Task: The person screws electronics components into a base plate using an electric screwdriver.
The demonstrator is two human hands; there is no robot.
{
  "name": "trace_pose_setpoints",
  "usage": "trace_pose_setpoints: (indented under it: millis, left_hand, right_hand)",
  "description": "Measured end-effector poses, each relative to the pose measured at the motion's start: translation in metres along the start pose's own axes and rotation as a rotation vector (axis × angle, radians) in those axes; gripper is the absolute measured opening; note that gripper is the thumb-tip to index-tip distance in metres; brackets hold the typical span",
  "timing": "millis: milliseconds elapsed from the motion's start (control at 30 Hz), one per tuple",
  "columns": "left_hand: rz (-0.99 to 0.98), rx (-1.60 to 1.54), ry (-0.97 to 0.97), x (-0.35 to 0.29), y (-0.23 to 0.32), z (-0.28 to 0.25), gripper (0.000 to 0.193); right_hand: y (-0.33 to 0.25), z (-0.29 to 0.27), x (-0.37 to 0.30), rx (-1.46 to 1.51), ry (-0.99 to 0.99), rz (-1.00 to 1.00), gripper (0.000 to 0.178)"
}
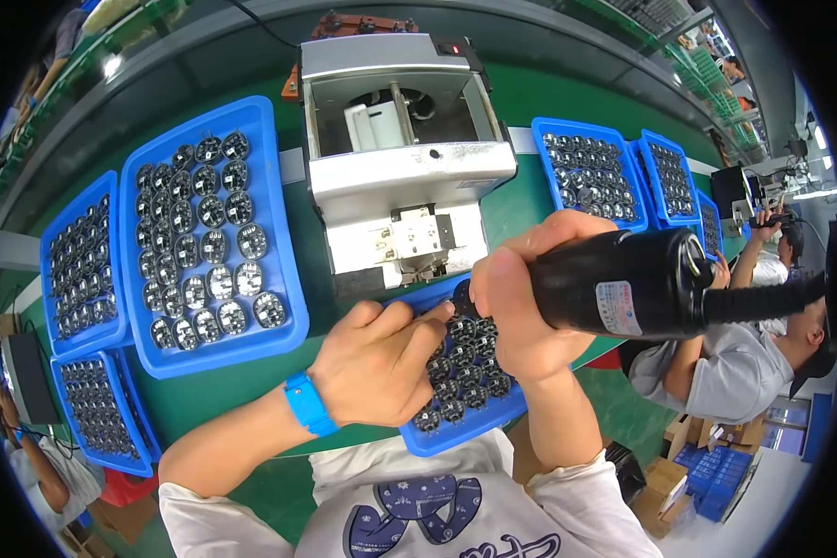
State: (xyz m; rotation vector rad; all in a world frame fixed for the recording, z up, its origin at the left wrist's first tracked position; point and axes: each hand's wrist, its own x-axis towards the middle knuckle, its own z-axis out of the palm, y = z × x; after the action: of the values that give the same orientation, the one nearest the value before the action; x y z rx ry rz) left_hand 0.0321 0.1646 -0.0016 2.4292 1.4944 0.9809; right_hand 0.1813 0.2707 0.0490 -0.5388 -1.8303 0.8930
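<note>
My right hand [539, 298] is wrapped round a black electric screwdriver [577, 284] with a ribbed cable running off to the right. Its tip is hidden behind my hand, above the near blue tray [451, 442]. My left hand [372, 363], with a blue wrist strap [309, 405], is curled over that tray's left side. Its fingertips pinch a small round black part [462, 296] at the far end, partly covered by both hands. Rows of similar round black parts with silvery tops [451, 386] fill the tray.
Straight ahead stands a silver machine [409, 177] with an open top. Blue trays of parts flank it: a large one [288, 325] at left, more behind it, and others [591, 172] at right. Co-workers [725, 372] sit to the right and far left.
</note>
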Motion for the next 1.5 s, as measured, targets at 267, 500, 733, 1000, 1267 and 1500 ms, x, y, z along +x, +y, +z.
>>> trace_pose_setpoints:
  millis: [267,500,733,1000,1267,1500]
  left_hand:
    - [0.020,-0.042,0.026,-0.002,-0.003,0.000,0.046]
    - [-0.044,-0.094,0.002,-0.003,-0.004,0.000,0.057]
    - [-0.050,-0.150,0.015,-0.006,-0.007,0.004,0.055]
    - [-0.101,-0.167,-0.056,-0.006,-0.005,0.002,0.065]
    - [-0.122,-0.180,-0.065,-0.005,-0.006,0.003,0.065]
    - [-0.036,-0.110,0.011,-0.002,-0.007,0.003,0.058]
  right_hand:
    - [-0.013,-0.002,0.001,-0.137,0.016,-0.016,0.032]
    - [-0.057,0.012,0.052,0.146,0.099,-0.082,0.046]
    - [-0.042,0.034,0.063,0.127,0.058,-0.059,0.032]
    - [-0.066,-0.001,0.018,0.231,0.199,0.100,0.035]
    - [-0.026,-0.006,0.000,0.087,0.016,-0.012,0.034]
    - [-0.016,-0.001,-0.006,0.107,0.033,0.058,0.035]
